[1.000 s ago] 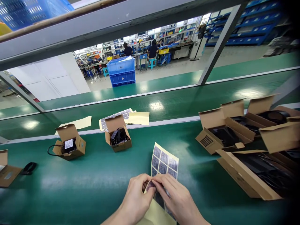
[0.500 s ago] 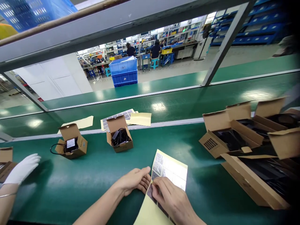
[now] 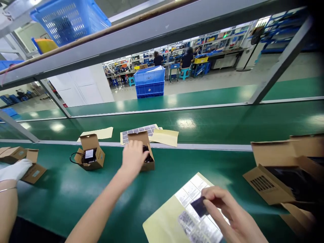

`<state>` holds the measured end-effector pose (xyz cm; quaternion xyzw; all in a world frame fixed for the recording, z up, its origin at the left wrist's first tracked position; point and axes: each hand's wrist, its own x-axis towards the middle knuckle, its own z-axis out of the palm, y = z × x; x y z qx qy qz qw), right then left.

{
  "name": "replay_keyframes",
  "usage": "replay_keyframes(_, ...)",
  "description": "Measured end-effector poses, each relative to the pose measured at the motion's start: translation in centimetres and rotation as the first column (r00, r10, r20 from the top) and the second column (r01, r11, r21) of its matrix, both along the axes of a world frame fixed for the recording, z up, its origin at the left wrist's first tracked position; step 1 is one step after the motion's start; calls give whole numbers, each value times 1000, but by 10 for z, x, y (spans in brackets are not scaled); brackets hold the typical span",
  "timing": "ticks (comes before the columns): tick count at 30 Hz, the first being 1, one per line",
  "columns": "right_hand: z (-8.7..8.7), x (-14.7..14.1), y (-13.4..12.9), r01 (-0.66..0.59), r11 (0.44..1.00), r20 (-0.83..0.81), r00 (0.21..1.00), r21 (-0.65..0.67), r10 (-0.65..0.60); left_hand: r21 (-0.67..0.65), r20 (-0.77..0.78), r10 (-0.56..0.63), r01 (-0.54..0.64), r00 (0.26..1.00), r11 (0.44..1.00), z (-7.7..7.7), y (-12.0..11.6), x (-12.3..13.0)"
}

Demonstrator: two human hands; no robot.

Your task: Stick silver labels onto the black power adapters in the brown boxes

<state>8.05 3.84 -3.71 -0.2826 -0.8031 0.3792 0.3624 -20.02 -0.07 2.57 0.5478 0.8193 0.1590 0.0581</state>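
Observation:
My right hand (image 3: 227, 209) pinches a small dark label (image 3: 199, 206) above a sheet of labels (image 3: 164, 216) with a yellowish backing, lying on the green surface. My left hand (image 3: 133, 157) reaches over an open small cardboard box (image 3: 150, 165) and overlaps its left side; its fingertips are at the raised flap and what they grip, if anything, is hidden. Black cable parts show inside that box. Left of it stands another open box (image 3: 97, 162) holding a black device with a white label and a cable loop.
A co-worker's white-gloved hand (image 3: 17, 170) touches a box (image 3: 34, 173) at the left. More label sheets (image 3: 165, 136) lie on the rear ledge. Open cartons (image 3: 268, 185) stand at the right. A blue basket (image 3: 73, 23) sits on the shelf overhead.
My left hand has moved from the label sheet to the middle box. My right hand has lifted a dark label off the sheet. The view has shifted, and the gloved hand now touches a box.

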Motion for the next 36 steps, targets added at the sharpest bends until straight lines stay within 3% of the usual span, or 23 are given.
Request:
replay_keyframes(4,3,-30,18,4,985,-29,1000,-170,-10,50,-63,44,-41,997,998,15,-10,-53)
replay_keyframes(8,24,-50,35,-21,985,-63,998,-169,10,203,-30,-3,9,1000,979,35,-27,-72)
replay_keyframes(12,59,-65,51,-9,1000,-236,972,23,14,529,-31,-138,133,990,838,54,-43,-80)
replay_keyframes(14,73,-84,54,-41,998,-317,947,55,56,616,139,-252,116,958,779,53,-47,-80)
replay_keyframes(16,80,-111,53,-114,988,-338,930,109,144,660,428,-410,32,805,750,44,-47,-73)
replay_keyframes(18,83,-142,50,-235,957,-303,912,171,277,668,643,-527,-71,556,741,32,-46,-63)
replay_keyframes(20,84,-169,48,-395,906,-258,869,149,422,618,760,-552,-119,343,777,22,-48,-55)
replay_keyframes(22,88,-184,48,-517,855,-229,827,46,513,536,832,-500,-114,242,837,21,-55,-53)
replay_keyframes(24,95,-188,50,-553,832,-184,822,-30,540,482,854,-436,-115,284,869,28,-65,-57)
replay_keyframes(26,105,-184,52,-569,820,-121,820,-62,560,480,797,-393,-88,459,873,40,-75,-61)
replay_keyframes(29,118,-176,52,-631,768,-45,775,-108,630,463,550,-321,38,771,885,53,-81,-58)
replay_keyframes(31,123,-173,52,-658,745,13,749,-107,663,453,387,-276,80,880,888,53,-81,-50)
replay_keyframes(33,126,-169,53,-595,803,30,803,-17,595,470,302,-242,77,922,880,50,-80,-42)
replay_keyframes(36,131,-156,60,-281,940,-113,945,192,306,490,299,-212,41,930,871,43,-84,-35)
